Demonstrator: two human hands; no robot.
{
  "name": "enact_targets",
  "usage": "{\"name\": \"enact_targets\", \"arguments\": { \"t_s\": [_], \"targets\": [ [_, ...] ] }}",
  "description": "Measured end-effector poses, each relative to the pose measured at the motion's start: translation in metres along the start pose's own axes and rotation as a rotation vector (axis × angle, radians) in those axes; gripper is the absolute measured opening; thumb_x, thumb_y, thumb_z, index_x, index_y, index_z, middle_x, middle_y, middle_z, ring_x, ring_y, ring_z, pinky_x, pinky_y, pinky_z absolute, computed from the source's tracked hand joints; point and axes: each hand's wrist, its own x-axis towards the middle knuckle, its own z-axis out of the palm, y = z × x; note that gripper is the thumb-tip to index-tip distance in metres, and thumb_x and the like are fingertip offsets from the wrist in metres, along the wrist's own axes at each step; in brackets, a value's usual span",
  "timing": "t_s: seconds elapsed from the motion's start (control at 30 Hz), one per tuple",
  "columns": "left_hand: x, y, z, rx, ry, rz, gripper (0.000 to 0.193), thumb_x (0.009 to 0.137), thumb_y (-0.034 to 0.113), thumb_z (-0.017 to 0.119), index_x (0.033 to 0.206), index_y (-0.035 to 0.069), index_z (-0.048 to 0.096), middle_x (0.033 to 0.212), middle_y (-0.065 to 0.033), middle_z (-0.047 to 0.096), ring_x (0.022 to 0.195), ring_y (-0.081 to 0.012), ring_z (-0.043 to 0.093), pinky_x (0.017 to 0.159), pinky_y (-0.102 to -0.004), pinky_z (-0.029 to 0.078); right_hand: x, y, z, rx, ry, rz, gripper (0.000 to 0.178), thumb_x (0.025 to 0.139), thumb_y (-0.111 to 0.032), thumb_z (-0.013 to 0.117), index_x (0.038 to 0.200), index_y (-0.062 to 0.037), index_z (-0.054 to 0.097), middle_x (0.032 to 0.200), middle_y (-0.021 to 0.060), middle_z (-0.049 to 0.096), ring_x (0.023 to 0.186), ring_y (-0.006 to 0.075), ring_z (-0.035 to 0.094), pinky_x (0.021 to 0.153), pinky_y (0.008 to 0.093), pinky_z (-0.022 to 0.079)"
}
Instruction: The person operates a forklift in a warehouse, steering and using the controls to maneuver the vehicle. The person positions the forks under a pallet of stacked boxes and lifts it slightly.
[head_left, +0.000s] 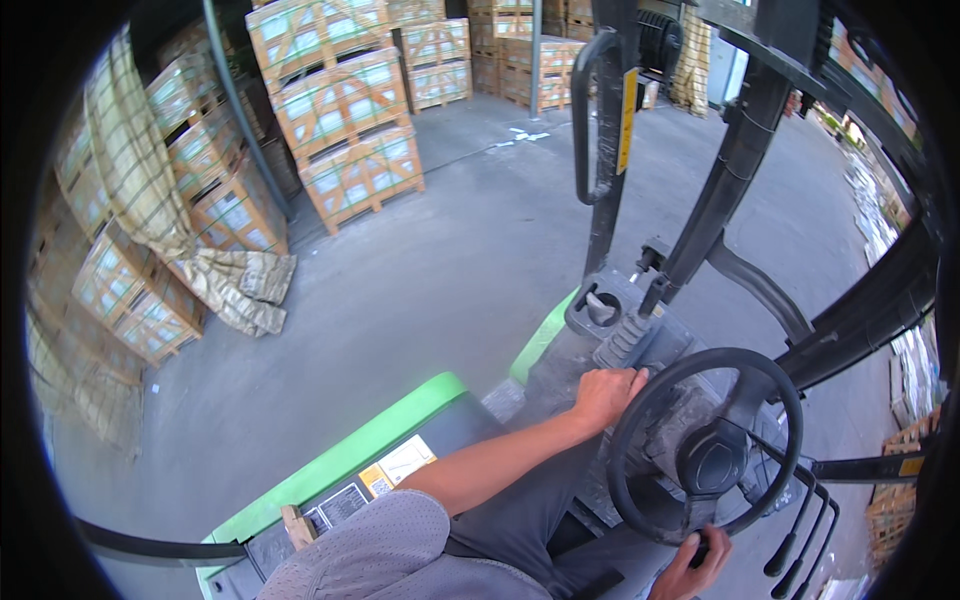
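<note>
A black steering wheel with a round hub stands before me at the right, on a forklift. My left hand is closed at the upper left of its rim, with the fingertips partly hidden. At the bottom of the wheel, my right hand curls around a dark steering knob. Several bent control levers with black grips stand to the right of that hand. Beyond my left hand is a grey dashboard with a ribbed rubber boot.
Stacked wooden crates stand ahead at the left. A checked tarp hangs beside more crates, its lower end on the concrete floor. White scraps lie farther off. Black mast posts and a grab handle rise ahead; a green body panel edges my left.
</note>
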Motion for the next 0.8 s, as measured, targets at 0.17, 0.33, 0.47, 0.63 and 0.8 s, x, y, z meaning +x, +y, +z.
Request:
{"name": "enact_targets", "arguments": {
  "t_s": [0.17,0.33,0.47,0.63,0.8],
  "targets": [
    [-0.010,-0.005,-0.021,0.004,-0.012,-0.011,0.048,0.101,0.037,0.056,0.068,0.005,0.067,0.069,-0.0170,0.067,0.065,-0.0390,0.067,0.060,-0.0497,0.053,0.001,-0.026,-0.030,-0.200,0.197,-0.268,0.023,0.100,-0.019,0.066,0.108,0.0028,0.070,0.101,0.0169,0.070,0.100,0.0344,0.066,0.085,0.0461,0.053],
    [-0.015,-0.004,-0.036,-0.004,-0.023,-0.053,0.049,0.102,0.038,0.055,0.067,0.005,0.066,0.069,-0.0171,0.067,0.067,-0.0395,0.068,0.062,-0.0505,0.054,0.032,-0.025,-0.073,-0.592,0.469,-0.329,0.019,0.099,-0.015,0.067,0.104,0.0029,0.071,0.102,0.0190,0.070,0.096,0.0352,0.067,0.082,0.0453,0.055],
    [-0.020,-0.012,-0.052,-0.001,-0.056,-0.045,0.048,0.103,0.036,0.053,0.069,0.005,0.066,0.071,-0.0179,0.067,0.069,-0.0398,0.068,0.064,-0.0503,0.053,0.031,-0.031,-0.076,-0.625,0.383,-0.238,0.019,0.100,-0.013,0.063,0.107,0.0033,0.071,0.108,0.0190,0.070,0.099,0.0344,0.068,0.087,0.0434,0.056],
    [-0.022,-0.006,-0.063,0.032,-0.113,-0.075,0.043,0.104,0.034,0.053,0.075,0.006,0.068,0.076,-0.0182,0.069,0.074,-0.0401,0.068,0.067,-0.0490,0.054,0.027,-0.013,-0.089,-0.643,0.352,-0.190,0.022,0.100,-0.010,0.062,0.115,0.0031,0.069,0.112,0.0181,0.070,0.106,0.0352,0.067,0.090,0.0434,0.055],
    [0.001,0.020,-0.035,-0.009,-0.060,0.137,0.038,0.104,0.032,0.052,0.082,0.007,0.071,0.080,-0.0166,0.071,0.072,-0.0373,0.070,0.063,-0.0483,0.054,0.062,0.070,-0.096,-0.436,0.450,-0.057,0.028,0.102,-0.003,0.055,0.129,0.0054,0.062,0.129,0.0214,0.064,0.118,0.0356,0.062,0.100,0.0418,0.049]
  ]
}}
